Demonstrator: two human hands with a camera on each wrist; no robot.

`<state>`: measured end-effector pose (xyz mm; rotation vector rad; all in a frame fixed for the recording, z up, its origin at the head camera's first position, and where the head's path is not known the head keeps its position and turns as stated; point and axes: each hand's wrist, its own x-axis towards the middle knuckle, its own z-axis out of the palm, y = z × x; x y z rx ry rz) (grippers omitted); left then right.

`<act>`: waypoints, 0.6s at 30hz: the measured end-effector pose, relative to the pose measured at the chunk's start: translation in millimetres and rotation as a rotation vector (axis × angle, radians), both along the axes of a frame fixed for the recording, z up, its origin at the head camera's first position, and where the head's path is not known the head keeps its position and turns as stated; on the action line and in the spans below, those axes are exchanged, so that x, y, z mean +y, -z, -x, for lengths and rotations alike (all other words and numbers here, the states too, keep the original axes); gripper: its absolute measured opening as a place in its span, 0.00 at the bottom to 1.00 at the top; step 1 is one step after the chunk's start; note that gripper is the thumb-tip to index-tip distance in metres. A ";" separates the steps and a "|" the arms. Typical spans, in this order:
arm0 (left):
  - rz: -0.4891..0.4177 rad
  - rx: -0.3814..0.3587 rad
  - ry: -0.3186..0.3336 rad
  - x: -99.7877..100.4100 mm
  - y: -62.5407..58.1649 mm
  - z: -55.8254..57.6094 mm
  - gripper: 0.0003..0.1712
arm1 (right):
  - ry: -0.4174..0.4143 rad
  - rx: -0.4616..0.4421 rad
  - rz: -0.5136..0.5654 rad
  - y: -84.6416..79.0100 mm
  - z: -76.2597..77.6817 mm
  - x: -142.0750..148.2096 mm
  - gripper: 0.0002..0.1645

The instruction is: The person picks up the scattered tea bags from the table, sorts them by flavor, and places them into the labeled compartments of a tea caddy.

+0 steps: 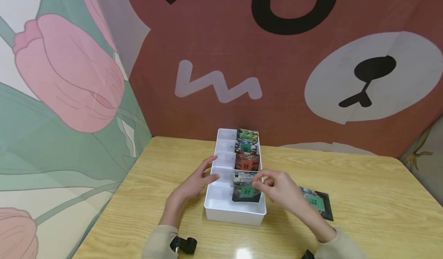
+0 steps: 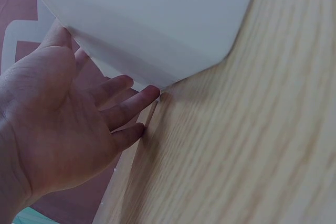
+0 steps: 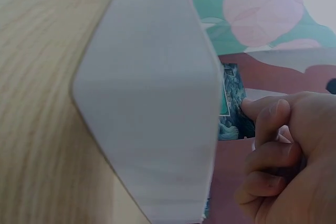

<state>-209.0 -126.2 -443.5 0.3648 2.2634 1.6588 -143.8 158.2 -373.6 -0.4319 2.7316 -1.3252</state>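
Note:
A white divided box (image 1: 235,216) stands lengthwise on the table, its compartments in a row. My right hand (image 1: 278,187) is over its right side and pinches the upper edge of a dark flat packet with a green label (image 1: 246,193). That packet (image 3: 233,121) rises past the box rim in the right wrist view, with the other fingers curled beside it. Along the left wall my left hand (image 1: 195,182) has its fingers spread, fingertips right at the rim. In the left wrist view, the left hand (image 2: 68,114) reaches along the outside of the box (image 2: 157,19).
Behind the pinched packet, a red packet (image 1: 247,162), a blue-green packet (image 1: 246,147) and a green-yellow packet (image 1: 247,134) stand in the right part of the box. Another dark packet (image 1: 327,207) lies on the wooden table (image 1: 363,189) at right. A patterned cloth (image 1: 207,112) hangs behind.

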 end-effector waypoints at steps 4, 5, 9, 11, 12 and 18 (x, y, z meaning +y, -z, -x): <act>-0.002 0.000 0.003 1.3 0.1 0.0 0.37 | -0.025 0.031 -0.037 7.2 -0.6 0.2 0.06; 0.001 -0.002 0.001 1.3 -0.1 -0.3 0.37 | -0.028 0.045 -0.042 8.3 -0.7 0.3 0.07; 0.013 -0.013 -0.003 1.1 -1.2 -1.8 0.37 | -0.011 0.084 -0.066 10.7 -1.0 1.6 0.06; 0.010 -0.007 -0.003 1.1 -1.3 -2.2 0.37 | 0.004 0.099 -0.080 10.5 -0.8 3.0 0.05; 0.007 -0.004 -0.004 1.0 -1.3 -2.3 0.37 | 0.011 0.104 -0.086 10.1 -0.8 3.9 0.05; 0.006 -0.003 -0.007 0.8 -2.1 -2.4 0.37 | 0.045 0.111 -0.086 5.9 -1.3 15.2 0.05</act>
